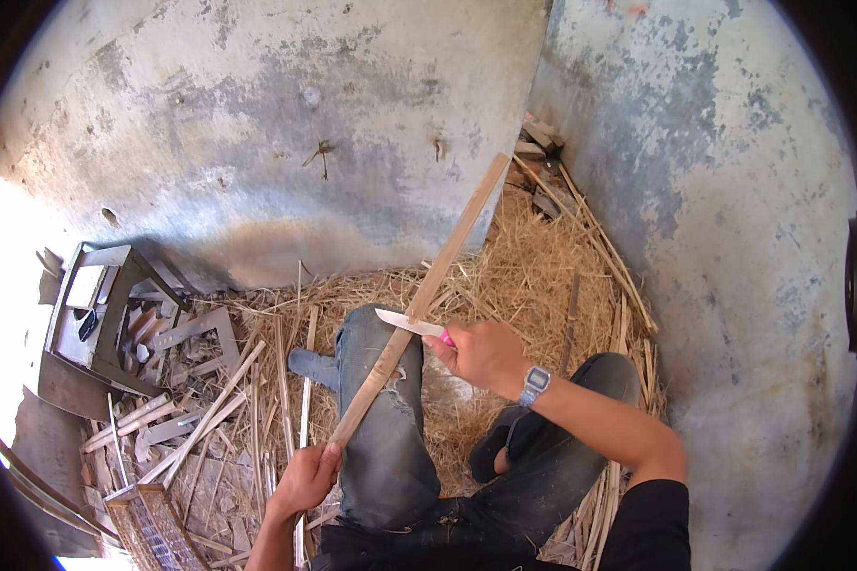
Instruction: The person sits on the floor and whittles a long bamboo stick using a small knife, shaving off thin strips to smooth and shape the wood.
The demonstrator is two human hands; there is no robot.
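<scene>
A long flat bamboo strip (459, 231) slants across my bent left knee, its far end up toward the wall corner. My left hand (307, 476) is closed around the strip's near end. In my right hand (482, 354) is a knife (407, 322) with a pale blade and a pink handle, mostly covered by the fingers. The blade lies across the strip just above the knee, pointing left; whether it cuts into the surface I cannot tell. A digital watch (535, 383) sits on my right wrist.
Pale shavings (533, 252) cover the floor ahead. Several thin strips (605, 243) lean along the right wall (733, 285). To the left stand a dark wooden stool-like frame (114, 314) and scattered wood scraps. A worn wooden block (152, 528) lies at the lower left.
</scene>
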